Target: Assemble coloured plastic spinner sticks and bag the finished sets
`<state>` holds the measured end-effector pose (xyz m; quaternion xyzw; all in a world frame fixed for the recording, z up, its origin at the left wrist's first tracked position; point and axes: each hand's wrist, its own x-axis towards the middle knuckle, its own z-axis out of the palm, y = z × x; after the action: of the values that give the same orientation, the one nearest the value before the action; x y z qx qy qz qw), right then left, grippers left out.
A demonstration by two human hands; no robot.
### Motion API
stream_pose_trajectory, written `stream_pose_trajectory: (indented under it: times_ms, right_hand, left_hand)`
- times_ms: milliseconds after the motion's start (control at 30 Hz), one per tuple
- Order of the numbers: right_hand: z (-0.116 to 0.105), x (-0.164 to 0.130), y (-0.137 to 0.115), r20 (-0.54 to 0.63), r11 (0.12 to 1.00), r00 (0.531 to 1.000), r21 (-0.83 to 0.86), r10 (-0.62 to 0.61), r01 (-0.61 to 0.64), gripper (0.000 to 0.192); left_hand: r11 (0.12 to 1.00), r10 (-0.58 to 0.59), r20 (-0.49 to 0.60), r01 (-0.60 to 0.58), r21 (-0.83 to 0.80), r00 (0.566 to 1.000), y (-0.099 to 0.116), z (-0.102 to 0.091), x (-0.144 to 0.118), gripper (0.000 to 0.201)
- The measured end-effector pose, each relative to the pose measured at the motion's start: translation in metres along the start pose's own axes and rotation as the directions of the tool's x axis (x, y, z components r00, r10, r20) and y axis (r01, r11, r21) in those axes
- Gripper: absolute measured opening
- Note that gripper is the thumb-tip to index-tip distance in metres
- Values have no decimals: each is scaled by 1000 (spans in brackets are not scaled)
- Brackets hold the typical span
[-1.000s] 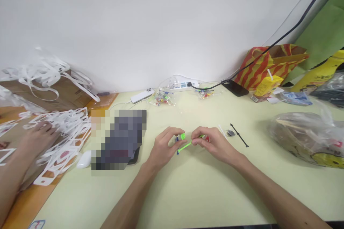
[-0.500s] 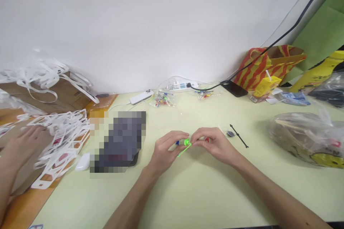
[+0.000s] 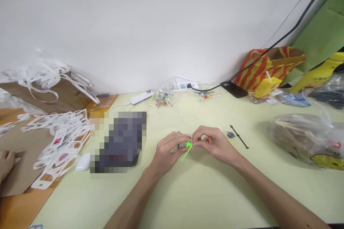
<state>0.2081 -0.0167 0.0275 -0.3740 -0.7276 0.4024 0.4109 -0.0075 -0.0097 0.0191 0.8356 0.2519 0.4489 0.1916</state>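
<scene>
Currently both hands, left hand (image 3: 169,150) and right hand (image 3: 215,144), pinch green stick piece (image 3: 187,149) together, left of black pin (image 3: 239,136); joining step, next needs fine alignment.

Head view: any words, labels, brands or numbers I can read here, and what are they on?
No text reads clearly.
Yellow carton: print too small.
Yellow bag: a dark figure, lettering blurred.
White tags: red marks, too blurred.
Blue packet: print unreadable.
Clear bag: yellow and red print, unreadable.
Grey block: pixelated.
Green piece between left hand and right hand: no marking visible.
</scene>
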Motion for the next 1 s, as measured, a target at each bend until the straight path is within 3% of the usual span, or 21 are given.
stream_pose_trajectory:
  times_ms: [133,333,667,767,900,1000]
  right_hand:
    - [0,0,0,-9,1000,1000,-9,-6,6,10]
    - [1,0,6,-41,978,987,-149,-153,146,2]
    - [8,-2,10,5,896,963,-364,-271,254,15]
    - [-2,2,9,-36,859,961,-459,-275,228,9]
    - [-26,3,10,-101,781,970,-614,-223,116,18]
    - [-42,1,14,-51,756,992,-653,-113,53,20]
  left_hand:
    - [1000,13,-3,-13,5,1000,0,2,-1,18]
    - [998,51,2,-51,33,999,-1,3,-3,23]
    - [995,17,18,-19,94,1000,-2,6,-5,16]
    - [980,-8,3,7,201,1000,-4,7,-2,16]
    - [928,-86,40,65,367,995,-8,7,-1,14]
    - [906,-152,91,102,411,984,-12,7,-3,16]
